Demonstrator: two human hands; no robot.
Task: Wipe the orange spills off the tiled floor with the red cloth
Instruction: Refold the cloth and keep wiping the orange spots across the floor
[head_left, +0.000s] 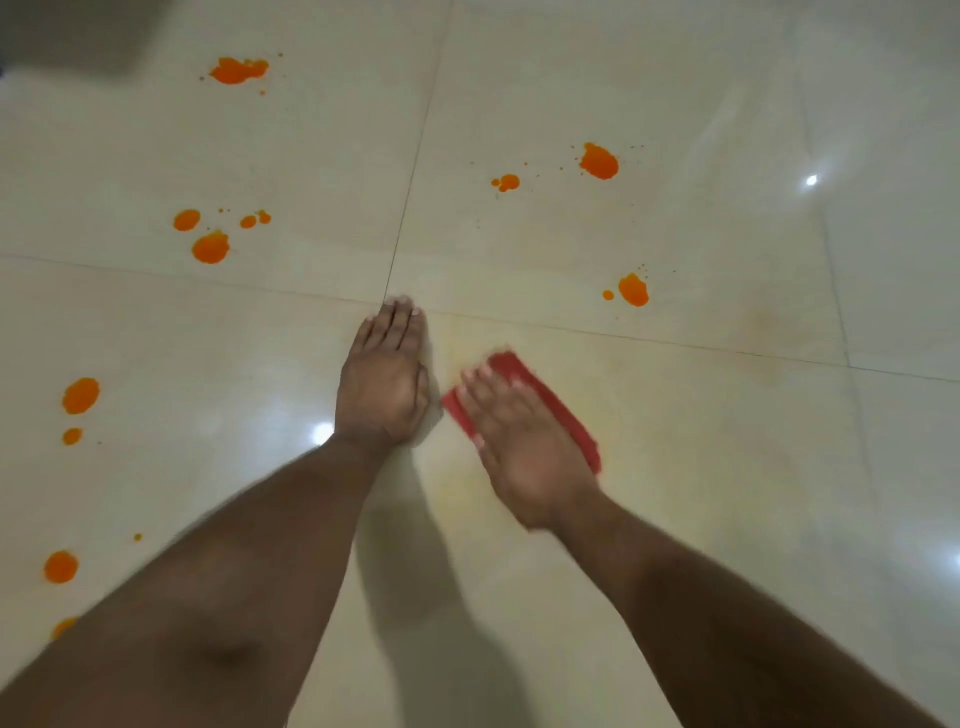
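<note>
Both forearms reach down: left hand (382, 379) braces flat on the tiled floor (675, 234), right hand (519, 447) presses the red cloth (524, 376) flat mid-wipe; next, the nearest orange spill (632, 289) ahead.

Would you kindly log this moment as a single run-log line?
right hand flat on red cloth, wiping | left hand flat on tiled floor | orange spills remain

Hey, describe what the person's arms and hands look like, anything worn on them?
Both forearms are bare, with no sleeves in view. The left hand and right hand show no gloves, rings, watch or bracelets. The right one is motion-blurred, so fine detail there is unclear.
</note>
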